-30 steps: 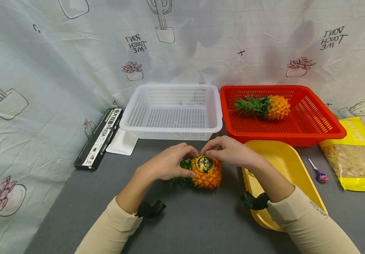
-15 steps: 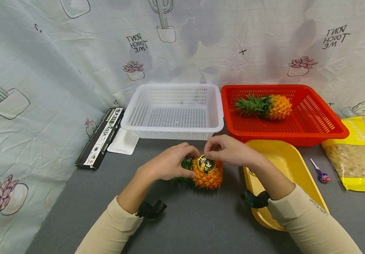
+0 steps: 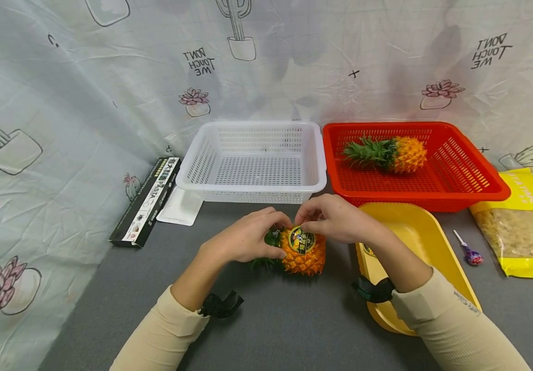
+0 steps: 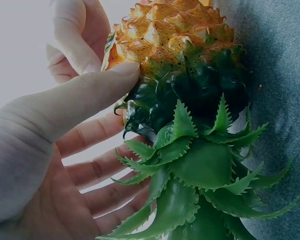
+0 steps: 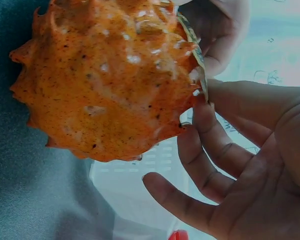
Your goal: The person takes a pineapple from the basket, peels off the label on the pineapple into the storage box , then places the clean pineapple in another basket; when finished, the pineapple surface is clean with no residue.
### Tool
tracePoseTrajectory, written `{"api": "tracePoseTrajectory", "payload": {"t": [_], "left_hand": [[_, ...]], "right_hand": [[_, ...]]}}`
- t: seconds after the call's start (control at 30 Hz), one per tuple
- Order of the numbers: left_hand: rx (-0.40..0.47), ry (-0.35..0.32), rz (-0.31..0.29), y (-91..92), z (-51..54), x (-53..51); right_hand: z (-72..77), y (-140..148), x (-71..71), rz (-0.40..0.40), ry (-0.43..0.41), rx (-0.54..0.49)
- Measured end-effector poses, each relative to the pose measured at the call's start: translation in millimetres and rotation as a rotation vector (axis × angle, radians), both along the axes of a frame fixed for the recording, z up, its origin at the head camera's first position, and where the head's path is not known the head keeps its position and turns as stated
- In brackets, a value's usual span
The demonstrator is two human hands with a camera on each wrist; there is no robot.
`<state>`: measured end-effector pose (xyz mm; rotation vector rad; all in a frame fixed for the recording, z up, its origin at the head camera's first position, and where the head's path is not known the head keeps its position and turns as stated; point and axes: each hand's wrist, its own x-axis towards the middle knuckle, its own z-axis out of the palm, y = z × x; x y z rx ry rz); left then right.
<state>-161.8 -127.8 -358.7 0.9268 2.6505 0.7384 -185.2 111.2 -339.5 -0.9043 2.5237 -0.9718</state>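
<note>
A small orange pineapple (image 3: 305, 264) lies on its side on the grey table, its green crown (image 4: 205, 165) towards the left. My left hand (image 3: 250, 238) holds it where the fruit meets the crown, thumb on the near side and fingers behind. On the upper side of the fruit is a round black-and-gold sticker (image 3: 301, 241). My right hand (image 3: 333, 219) pinches the edge of that sticker between thumb and forefinger. From the right wrist view, the sticker (image 5: 200, 60) shows edge-on, standing slightly off the fruit at its rim; the other fingers are spread below.
Behind the hands stand a white basket (image 3: 252, 196) and a red basket (image 3: 415, 198) with a second pineapple (image 3: 407, 154). A yellow tray (image 3: 415, 226) lies under the right forearm. Further right are a lollipop (image 3: 472, 256) and a pasta bag (image 3: 517, 232); at left, a black pasta box (image 3: 143, 206) and white packet (image 3: 180, 207).
My right thumb and forefinger have shifted slightly at the sticker's edge, and the glare on the sticker has come and gone. The left hand keeps its hold on the pineapple.
</note>
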Motion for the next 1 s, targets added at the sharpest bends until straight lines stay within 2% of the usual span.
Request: {"api": "tracePoseTrajectory", "payload": {"t": [0.47, 0.6, 0.83, 1.0], "left_hand": [[0.010, -0.020, 0.002, 0.2, 1.7, -1.1], [0.003, -0.022, 0.006, -0.1, 1.8, -1.1], [-0.007, -0.015, 0.008, 0.2, 1.7, -1.0], [-0.009, -0.018, 0.015, 0.5, 2.8, -1.7]], "right_hand": [[3.5, 4.1, -1.5, 0.014, -0.010, -0.042], [6.1, 8.2, -2.5, 0.035, -0.063, -0.089], [11.3, 15.8, -1.8, 0.012, -0.231, -0.150], [15.1, 25.0, -1.4, 0.008, -0.264, -0.147]]}}
